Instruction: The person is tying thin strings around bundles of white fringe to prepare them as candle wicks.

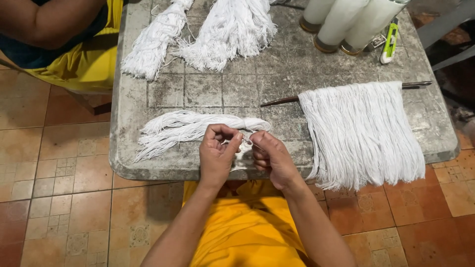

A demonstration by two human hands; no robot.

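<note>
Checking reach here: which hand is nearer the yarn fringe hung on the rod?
Right. The right hand sits just left of the fringe; the left hand is farther left.

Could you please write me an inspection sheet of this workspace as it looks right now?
Surface: worn grey table, stained.
Job's things: white yarn bundle lying at the near edge, its tied end between both hands.
Clutter: two yarn bundles at the far side; yarn fringe hung on a rod; thread cones; green utility knife.
Grips: left hand and right hand pinch strands.
Cables: nothing seen.
Surroundings: tiled floor; another person seated far left.
</note>
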